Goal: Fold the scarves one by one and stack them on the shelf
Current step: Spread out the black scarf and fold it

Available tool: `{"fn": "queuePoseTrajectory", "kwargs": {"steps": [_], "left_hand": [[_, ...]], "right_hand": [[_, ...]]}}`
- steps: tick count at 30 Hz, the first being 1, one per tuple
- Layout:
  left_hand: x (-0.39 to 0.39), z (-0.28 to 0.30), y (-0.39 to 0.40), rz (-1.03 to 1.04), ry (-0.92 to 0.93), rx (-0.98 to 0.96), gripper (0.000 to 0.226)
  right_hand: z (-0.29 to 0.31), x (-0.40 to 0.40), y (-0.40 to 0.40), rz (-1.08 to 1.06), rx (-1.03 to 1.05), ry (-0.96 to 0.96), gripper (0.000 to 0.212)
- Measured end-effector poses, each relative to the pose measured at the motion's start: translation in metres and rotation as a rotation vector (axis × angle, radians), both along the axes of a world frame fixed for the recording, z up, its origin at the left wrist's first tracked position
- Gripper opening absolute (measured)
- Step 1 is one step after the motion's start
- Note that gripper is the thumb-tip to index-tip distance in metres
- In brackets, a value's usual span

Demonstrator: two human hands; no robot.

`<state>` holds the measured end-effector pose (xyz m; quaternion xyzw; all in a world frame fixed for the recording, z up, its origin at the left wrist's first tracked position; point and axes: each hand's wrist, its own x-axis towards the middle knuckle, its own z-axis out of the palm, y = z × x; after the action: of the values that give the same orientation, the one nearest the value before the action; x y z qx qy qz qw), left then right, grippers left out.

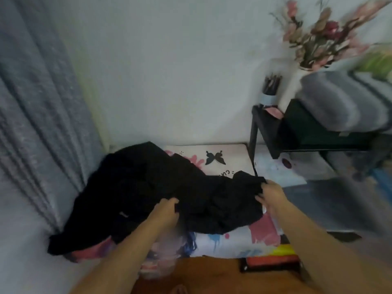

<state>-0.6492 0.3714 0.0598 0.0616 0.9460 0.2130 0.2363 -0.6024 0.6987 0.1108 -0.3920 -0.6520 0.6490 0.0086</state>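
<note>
A large black scarf (148,187) lies crumpled across the printed bedsheet (233,158), stretching from the curtain at left to mid-right. My left hand (167,211) grips its near edge with curled fingers. My right hand (270,196) pinches the cloth's right end between thumb and fingers. A dark shelf (267,132) stands at the right and carries folded fabrics: a dark green one (305,122) under a grey one (339,102). More coloured cloth (93,253), pink and bluish, pokes out beneath the black scarf at lower left.
A grey curtain (38,115) hangs along the left. A vase of pink flowers (314,39) and a cup of pencils (270,90) stand on the shelf's far corner against the white wall. A black and red object (271,264) lies near the bed's front edge.
</note>
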Motion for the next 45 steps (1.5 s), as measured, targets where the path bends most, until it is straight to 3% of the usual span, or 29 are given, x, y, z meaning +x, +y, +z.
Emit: {"fn": "queuePoseTrajectory", "kwargs": {"steps": [3, 6, 9, 12, 16, 19, 21, 24, 26, 28, 30, 32, 34, 37, 39, 41, 43, 45], "left_hand": [[-0.015, -0.045, -0.016, -0.003, 0.022, 0.037, 0.058], [-0.026, -0.055, -0.035, 0.009, 0.237, 0.023, 0.057], [-0.039, -0.059, -0.054, -0.017, 0.292, -0.063, 0.063], [-0.040, -0.070, -0.066, 0.020, 0.156, -0.136, 0.073], [-0.018, -0.084, -0.076, 0.091, 0.170, -0.153, 0.083], [-0.009, -0.089, -0.093, 0.294, 0.136, -0.208, 0.090], [-0.012, -0.091, -0.112, 0.339, 0.124, -0.290, 0.085], [-0.024, -0.090, -0.140, 0.239, 0.037, -0.329, 0.048], [-0.030, -0.078, -0.149, 0.228, -0.019, -0.199, 0.031], [-0.033, -0.057, -0.145, 0.258, -0.027, 0.037, 0.021], [-0.034, -0.021, -0.124, 0.106, 0.013, 0.196, 0.023], [-0.029, 0.018, -0.092, -0.121, 0.009, 0.361, 0.023], [-0.025, 0.054, -0.063, -0.254, -0.038, 0.506, 0.024], [-0.034, 0.084, -0.045, -0.189, -0.133, 0.614, 0.019], [-0.039, 0.089, -0.052, -0.202, -0.339, 0.664, 0.025], [-0.037, 0.085, -0.063, -0.284, -0.584, 0.670, 0.031], [-0.039, 0.057, -0.067, -0.262, -0.481, 0.593, 0.042], [-0.047, 0.021, -0.062, -0.074, -0.201, 0.468, 0.064]], "right_hand": [[-0.032, 0.010, 0.007, -0.169, 0.224, -0.056, 0.054], [-0.063, 0.024, -0.019, 0.034, 0.593, -0.229, 0.057], [-0.087, 0.029, -0.072, 0.262, 0.847, -0.213, 0.046], [-0.106, 0.021, -0.121, 0.428, 0.875, -0.160, 0.034], [-0.112, 0.006, -0.166, 0.619, 0.883, -0.118, 0.038], [-0.115, -0.001, -0.176, 0.829, 0.990, -0.139, 0.060], [-0.117, -0.005, -0.169, 0.889, 1.041, -0.266, 0.077], [-0.120, -0.013, -0.158, 0.834, 0.925, -0.492, 0.082], [-0.113, -0.019, -0.154, 0.708, 0.809, -0.603, 0.080], [-0.100, -0.023, -0.156, 0.621, 0.845, -0.595, 0.077], [-0.079, -0.028, -0.170, 0.633, 0.815, -0.274, 0.078], [-0.044, -0.033, -0.195, 0.801, 0.588, 0.098, 0.086], [-0.023, -0.038, -0.210, 0.972, 0.460, 0.271, 0.073], [-0.009, -0.041, -0.197, 0.835, 0.611, 0.200, 0.029], [0.000, -0.034, -0.173, 0.632, 0.730, 0.060, 0.035], [0.019, -0.023, -0.153, 0.437, 0.642, 0.032, 0.047], [0.045, -0.012, -0.141, 0.323, 0.519, 0.113, 0.049], [0.070, -0.005, -0.137, 0.231, 0.384, 0.245, 0.044]]}}
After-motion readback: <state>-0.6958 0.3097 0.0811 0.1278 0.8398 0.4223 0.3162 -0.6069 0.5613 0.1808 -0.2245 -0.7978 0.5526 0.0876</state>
